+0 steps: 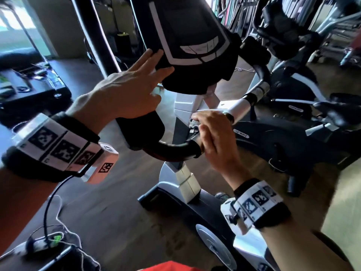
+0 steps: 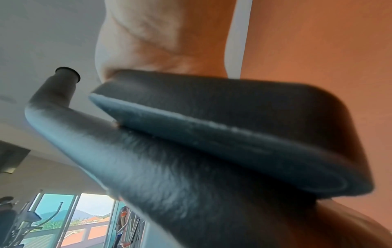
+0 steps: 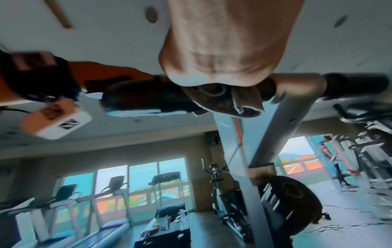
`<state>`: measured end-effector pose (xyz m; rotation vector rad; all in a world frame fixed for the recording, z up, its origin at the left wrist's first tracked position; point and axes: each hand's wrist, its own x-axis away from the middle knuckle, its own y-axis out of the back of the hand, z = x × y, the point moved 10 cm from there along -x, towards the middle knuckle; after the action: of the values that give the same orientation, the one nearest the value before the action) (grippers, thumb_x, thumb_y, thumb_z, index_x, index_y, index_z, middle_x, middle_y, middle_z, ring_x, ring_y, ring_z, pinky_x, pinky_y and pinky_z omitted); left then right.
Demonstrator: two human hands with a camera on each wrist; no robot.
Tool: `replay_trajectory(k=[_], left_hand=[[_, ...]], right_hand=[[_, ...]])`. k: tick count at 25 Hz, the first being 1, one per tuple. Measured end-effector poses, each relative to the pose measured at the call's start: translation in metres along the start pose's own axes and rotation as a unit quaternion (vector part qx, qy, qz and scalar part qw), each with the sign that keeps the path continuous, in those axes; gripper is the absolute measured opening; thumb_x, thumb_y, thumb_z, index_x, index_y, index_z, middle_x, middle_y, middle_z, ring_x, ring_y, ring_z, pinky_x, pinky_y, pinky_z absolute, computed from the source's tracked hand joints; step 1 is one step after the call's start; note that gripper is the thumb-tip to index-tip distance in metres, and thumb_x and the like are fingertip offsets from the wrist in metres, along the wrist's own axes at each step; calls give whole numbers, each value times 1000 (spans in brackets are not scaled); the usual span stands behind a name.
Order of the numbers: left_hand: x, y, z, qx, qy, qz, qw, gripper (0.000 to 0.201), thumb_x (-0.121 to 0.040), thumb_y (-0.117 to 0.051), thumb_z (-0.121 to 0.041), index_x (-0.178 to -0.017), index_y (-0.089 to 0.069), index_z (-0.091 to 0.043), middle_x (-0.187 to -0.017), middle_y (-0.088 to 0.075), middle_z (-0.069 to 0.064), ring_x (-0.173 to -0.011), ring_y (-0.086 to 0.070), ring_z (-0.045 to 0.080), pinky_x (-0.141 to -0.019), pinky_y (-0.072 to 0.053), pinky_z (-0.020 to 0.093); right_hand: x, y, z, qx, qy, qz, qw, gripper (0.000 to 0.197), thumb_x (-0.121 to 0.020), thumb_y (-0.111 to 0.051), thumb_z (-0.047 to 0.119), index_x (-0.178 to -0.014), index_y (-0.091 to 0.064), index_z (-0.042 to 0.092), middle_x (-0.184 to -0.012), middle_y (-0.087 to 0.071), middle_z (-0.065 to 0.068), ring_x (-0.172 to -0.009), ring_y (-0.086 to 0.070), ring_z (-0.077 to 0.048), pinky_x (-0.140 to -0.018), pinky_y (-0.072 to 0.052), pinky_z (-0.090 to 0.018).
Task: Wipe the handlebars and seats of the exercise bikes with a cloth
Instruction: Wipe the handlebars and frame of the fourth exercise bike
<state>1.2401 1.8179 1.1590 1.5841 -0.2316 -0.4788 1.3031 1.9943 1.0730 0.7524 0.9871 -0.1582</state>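
The right hand presses a brown cloth onto the middle of the bike's handlebar. Its fingers are curled over the cloth, clamped on it and the bar. The left hand rests its palm on the black arm pad. Its fingers are straight and spread apart, and the tips touch the edge of the screen box.

What could go wrong? The cloth is bunched into a small lump, so I think it may slip out if the grip gets loose while rubbing. The bar curves under the pad, so the cloth could miss the underside there. A big swipe toward the left could bump the right hand into the pad or the post.

There is open room along the bar to the right, toward the white part. The next bike stands near on that side. The seat is not in view.
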Motion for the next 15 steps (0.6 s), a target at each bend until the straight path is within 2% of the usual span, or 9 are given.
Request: replay_trajectory(k=[1, 3, 5, 7, 10, 11, 12, 15], left_hand=[[1, 1, -1, 0, 1, -4, 1000, 77, -94, -46, -31, -159, -9, -47, -168, 20, -15, -151, 23, 2, -119, -33, 55], [2, 1, -1, -5, 2, -8, 1000, 76, -95, -46, -28, -159, -10, -46, -168, 18, -16, -151, 21, 2, -116, -37, 56], [4, 3, -2, -15, 0, -9, 1000, 75, -92, -40, -34, -159, -10, -47, -168, 17, -16, -151, 20, 1, -113, -40, 55], [7, 4, -3, -15, 1, -9, 1000, 78, -83, -29, -42, -158, -9, -51, -168, 17, -19, -151, 19, -1, -114, -40, 54], [10, 5, -2, -14, 12, -4, 1000, 80, -79, -25, -44, -157, -7, -55, -166, 18, -24, -152, 16, -1, -114, -40, 47], [10, 5, -3, -16, 19, 0, 1000, 80, -80, -26, -43, -156, -6, -57, -165, 19, -25, -153, 13, 0, -113, -40, 46], [11, 5, -3, -17, 22, 5, 1000, 79, -80, -26, -43, -155, -4, -59, -164, 20, -27, -153, 11, 2, -112, -38, 46], [9, 4, -4, -18, 17, 8, 1000, 79, -81, -27, -42, -153, -1, -62, -163, 22, -29, -153, 14, 4, -115, -35, 50]], right_hand=[[7, -5, 10, -9, 28, 11, 1000, 39, -105, -35, 21, -113, -68, 3, -113, -69, -9, -111, -62, -27, -101, -45, -44], [-4, -7, 7, -14, 54, 71, 996, 38, -103, -35, 24, -101, -69, 8, -101, -69, -5, -100, -63, -27, -93, -48, -46], [-31, -9, -20, 0, 16, 134, 991, 41, -100, -33, 32, -92, -69, 14, -92, -70, -3, -91, -63, -26, -83, -51, -46], [-34, -9, -32, 6, -19, 128, 992, 41, -99, -33, 34, -91, -69, 16, -91, -70, -1, -89, -62, -24, -82, -51, -47], [-4, 6, -15, -9, 15, 4, 1000, 35, -101, -36, 20, -98, -69, 7, -100, -70, -5, -96, -63, -27, -95, -48, -48], [-2, 9, -17, -13, 26, -9, 1000, 34, -101, -37, 18, -100, -68, 6, -101, -70, -6, -98, -63, -28, -100, -46, -49], [-10, 9, -23, -16, 25, 8, 1000, 34, -100, -37, 19, -98, -69, 6, -100, -70, -5, -96, -63, -28, -106, -43, -50], [-33, 1, -50, -13, -46, 83, 995, 37, -99, -36, 28, -92, -69, 14, -90, -68, 5, -87, -62, -21, -117, -32, -48]])
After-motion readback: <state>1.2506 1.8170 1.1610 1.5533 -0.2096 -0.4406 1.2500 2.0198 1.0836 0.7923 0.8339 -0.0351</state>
